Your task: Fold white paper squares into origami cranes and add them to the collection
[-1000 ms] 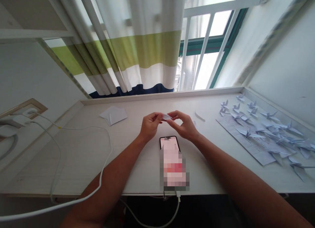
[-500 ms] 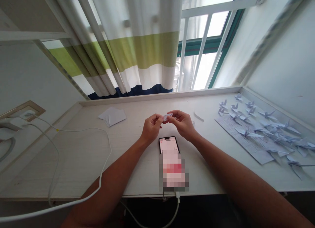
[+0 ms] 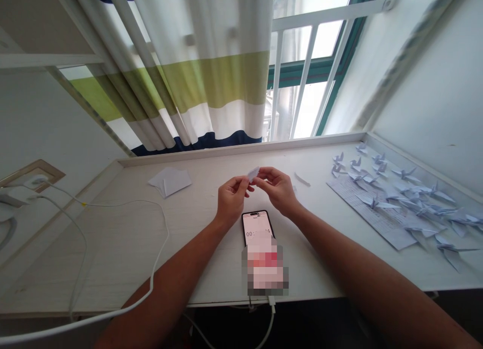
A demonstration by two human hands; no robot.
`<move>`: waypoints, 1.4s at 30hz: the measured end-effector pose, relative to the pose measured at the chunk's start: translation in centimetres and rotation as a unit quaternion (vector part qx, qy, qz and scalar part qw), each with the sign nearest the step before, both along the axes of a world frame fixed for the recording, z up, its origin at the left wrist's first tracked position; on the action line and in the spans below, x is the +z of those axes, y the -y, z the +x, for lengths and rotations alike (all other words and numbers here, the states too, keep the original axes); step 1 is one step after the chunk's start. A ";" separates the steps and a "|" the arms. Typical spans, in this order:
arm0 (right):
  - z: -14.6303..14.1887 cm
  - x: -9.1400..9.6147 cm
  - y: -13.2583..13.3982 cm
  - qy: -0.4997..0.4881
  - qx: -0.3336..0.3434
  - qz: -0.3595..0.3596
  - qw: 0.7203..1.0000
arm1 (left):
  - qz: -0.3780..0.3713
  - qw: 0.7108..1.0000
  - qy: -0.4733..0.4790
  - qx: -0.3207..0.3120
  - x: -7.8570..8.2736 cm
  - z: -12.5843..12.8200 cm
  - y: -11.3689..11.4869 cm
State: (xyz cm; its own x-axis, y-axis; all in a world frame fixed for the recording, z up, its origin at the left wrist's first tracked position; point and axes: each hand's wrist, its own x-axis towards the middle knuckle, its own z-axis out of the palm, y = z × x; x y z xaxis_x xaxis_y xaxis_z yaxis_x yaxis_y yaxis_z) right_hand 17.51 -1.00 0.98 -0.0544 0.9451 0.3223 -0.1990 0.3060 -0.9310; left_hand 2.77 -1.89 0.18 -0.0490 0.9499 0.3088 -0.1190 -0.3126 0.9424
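Folded white paper [image 3: 254, 174] is now tilting more upright, fingers [image 3: 267, 172] of the left hand [image 3: 231, 199] and right hand [image 3: 279, 190] pinching it, apparently mid-fold.

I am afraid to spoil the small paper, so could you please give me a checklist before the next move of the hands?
1. Left hand grips the folded paper: ok.
2. Right hand grips the same paper: ok.
3. Phone lies apart from both hands: ok.
4. White cable clear of the left forearm in this view: not ok, it crosses in front.
5. Paper cranes apart from the right hand: ok.
6. Edges well aligned: cannot tell, too small.
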 end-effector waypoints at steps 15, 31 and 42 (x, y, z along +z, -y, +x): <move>0.0 -0.4 -0.1 0.053 -0.016 0.016 0.998 | -0.032 0.998 -0.012 -0.055 -0.2 -0.6 -0.2; 0.6 -0.5 -0.4 0.076 -0.005 0.031 0.997 | -0.061 0.989 -0.025 -0.130 -0.2 -1.2 -0.5; 0.1 -1.0 -0.5 0.080 -0.042 0.017 0.996 | -0.056 0.996 0.029 -0.063 -0.4 -0.7 -1.0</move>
State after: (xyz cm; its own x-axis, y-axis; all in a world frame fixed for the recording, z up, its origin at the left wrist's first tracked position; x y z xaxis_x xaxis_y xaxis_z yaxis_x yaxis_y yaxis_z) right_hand 17.61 -0.51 -0.03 -0.0282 0.9369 0.3485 -0.0218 0.3480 -0.9373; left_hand 2.05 -0.88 -0.19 0.0584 0.9778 0.2012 -0.2067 -0.1854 0.9607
